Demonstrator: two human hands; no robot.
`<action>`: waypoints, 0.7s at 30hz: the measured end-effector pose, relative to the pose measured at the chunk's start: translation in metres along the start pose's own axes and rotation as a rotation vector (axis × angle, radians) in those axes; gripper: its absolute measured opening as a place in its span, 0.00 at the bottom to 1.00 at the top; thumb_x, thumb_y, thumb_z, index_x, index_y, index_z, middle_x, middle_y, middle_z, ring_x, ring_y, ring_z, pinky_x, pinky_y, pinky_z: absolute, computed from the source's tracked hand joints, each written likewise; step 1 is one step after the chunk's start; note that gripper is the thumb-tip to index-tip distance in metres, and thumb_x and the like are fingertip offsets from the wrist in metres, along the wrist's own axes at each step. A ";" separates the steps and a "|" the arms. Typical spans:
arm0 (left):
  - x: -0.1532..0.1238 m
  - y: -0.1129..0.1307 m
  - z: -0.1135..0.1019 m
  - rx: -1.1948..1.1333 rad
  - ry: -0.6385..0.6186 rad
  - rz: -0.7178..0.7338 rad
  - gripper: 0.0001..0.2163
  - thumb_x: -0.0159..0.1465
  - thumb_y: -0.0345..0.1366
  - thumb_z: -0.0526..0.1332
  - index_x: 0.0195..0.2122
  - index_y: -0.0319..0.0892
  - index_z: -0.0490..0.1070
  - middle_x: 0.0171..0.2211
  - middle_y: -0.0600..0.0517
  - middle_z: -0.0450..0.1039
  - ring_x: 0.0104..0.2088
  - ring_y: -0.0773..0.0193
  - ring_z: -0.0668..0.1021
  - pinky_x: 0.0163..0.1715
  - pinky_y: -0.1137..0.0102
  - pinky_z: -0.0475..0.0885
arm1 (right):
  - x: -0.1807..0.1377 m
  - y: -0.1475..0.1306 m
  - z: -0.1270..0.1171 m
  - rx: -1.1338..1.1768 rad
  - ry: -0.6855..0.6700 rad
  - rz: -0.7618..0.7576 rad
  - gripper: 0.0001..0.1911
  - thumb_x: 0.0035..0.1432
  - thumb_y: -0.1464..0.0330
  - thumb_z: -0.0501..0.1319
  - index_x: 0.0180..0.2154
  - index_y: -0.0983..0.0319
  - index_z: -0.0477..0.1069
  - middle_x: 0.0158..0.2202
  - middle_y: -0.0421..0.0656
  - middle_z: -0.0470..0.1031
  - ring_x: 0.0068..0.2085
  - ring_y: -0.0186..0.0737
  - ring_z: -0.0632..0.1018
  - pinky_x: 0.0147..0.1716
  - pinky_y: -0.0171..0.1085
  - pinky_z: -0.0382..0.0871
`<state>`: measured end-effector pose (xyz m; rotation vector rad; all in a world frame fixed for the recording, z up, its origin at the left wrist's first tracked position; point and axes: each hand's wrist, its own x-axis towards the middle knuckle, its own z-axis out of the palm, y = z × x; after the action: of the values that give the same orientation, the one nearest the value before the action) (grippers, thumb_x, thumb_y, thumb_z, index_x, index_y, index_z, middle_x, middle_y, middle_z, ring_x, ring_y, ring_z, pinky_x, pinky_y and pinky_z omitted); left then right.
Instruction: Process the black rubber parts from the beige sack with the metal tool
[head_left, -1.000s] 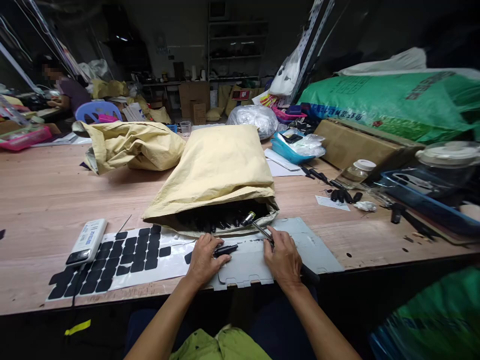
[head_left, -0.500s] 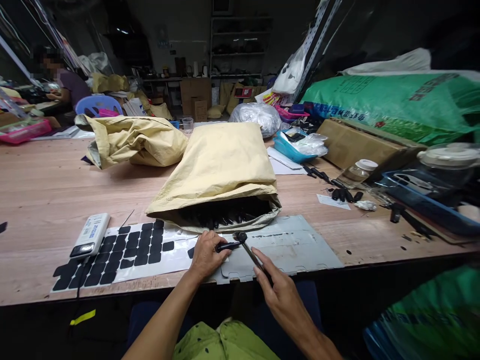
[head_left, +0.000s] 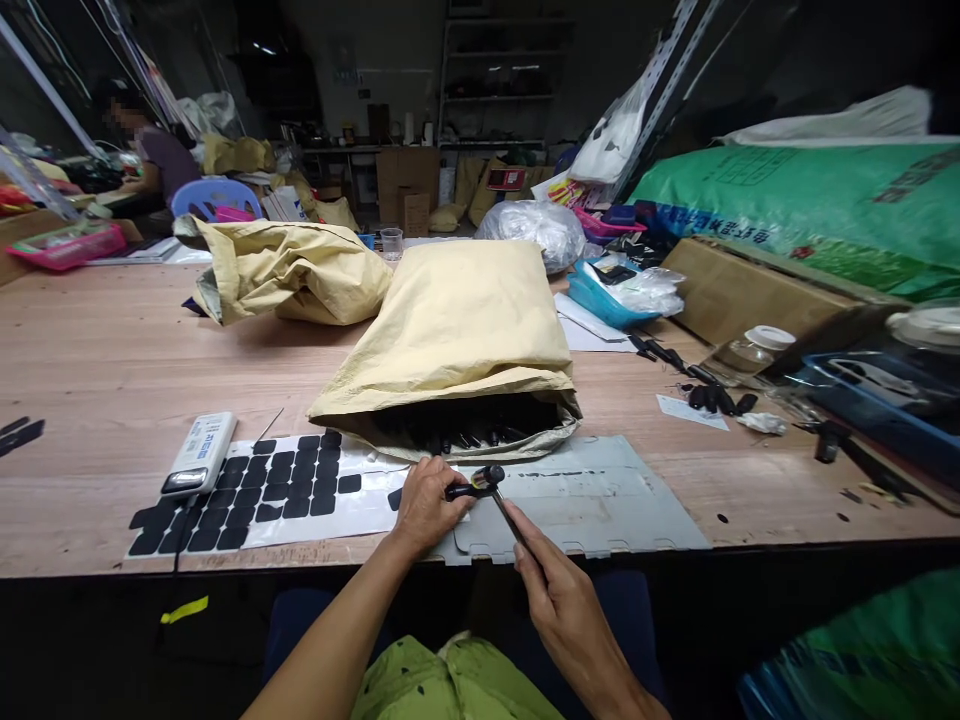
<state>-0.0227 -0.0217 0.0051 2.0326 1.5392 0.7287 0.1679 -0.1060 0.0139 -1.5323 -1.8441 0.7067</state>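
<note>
- Left hand (head_left: 429, 503) pinching a black tube (head_left: 459, 491), its end poking out rightward past the grip!
- Right hand (head_left: 559, 585) wrapped round a hammer (head_left: 506, 511), head at that end; touching, I can't tell.

Sack (head_left: 457, 325) blocking ahead, room right of hammer (head_left: 492, 477)

1 head-worn view, facing forward and down (quite wide), workbench (head_left: 112, 370) near, shelves (head_left: 499, 98) far
</note>
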 end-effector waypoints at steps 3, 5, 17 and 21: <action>0.000 -0.001 0.000 -0.001 -0.012 0.008 0.04 0.60 0.37 0.67 0.36 0.46 0.77 0.35 0.52 0.72 0.41 0.58 0.71 0.42 0.64 0.63 | -0.003 -0.003 0.005 -0.010 0.035 -0.050 0.27 0.66 0.66 0.50 0.65 0.51 0.58 0.63 0.40 0.66 0.61 0.39 0.70 0.60 0.41 0.67; 0.000 -0.001 0.000 0.003 -0.010 0.013 0.03 0.60 0.37 0.66 0.34 0.46 0.77 0.34 0.52 0.72 0.40 0.58 0.71 0.41 0.64 0.63 | -0.006 -0.002 0.011 -0.021 0.003 -0.057 0.26 0.67 0.66 0.50 0.65 0.51 0.58 0.62 0.41 0.68 0.60 0.39 0.71 0.58 0.40 0.69; 0.000 -0.001 0.001 -0.017 0.024 0.026 0.04 0.57 0.34 0.66 0.34 0.45 0.77 0.32 0.52 0.71 0.38 0.58 0.71 0.42 0.63 0.64 | 0.068 0.055 -0.032 -0.478 0.329 0.038 0.19 0.65 0.66 0.50 0.53 0.58 0.72 0.44 0.45 0.78 0.42 0.43 0.76 0.40 0.41 0.70; 0.001 -0.003 0.000 -0.009 0.009 0.033 0.04 0.57 0.34 0.66 0.35 0.45 0.76 0.31 0.52 0.71 0.38 0.58 0.71 0.41 0.63 0.64 | 0.083 0.076 -0.029 -0.681 0.403 0.032 0.18 0.64 0.68 0.51 0.51 0.60 0.73 0.37 0.45 0.76 0.37 0.42 0.71 0.37 0.40 0.62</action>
<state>-0.0247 -0.0204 0.0034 2.0552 1.5082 0.7564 0.2287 -0.0104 -0.0128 -1.9375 -1.8254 -0.2579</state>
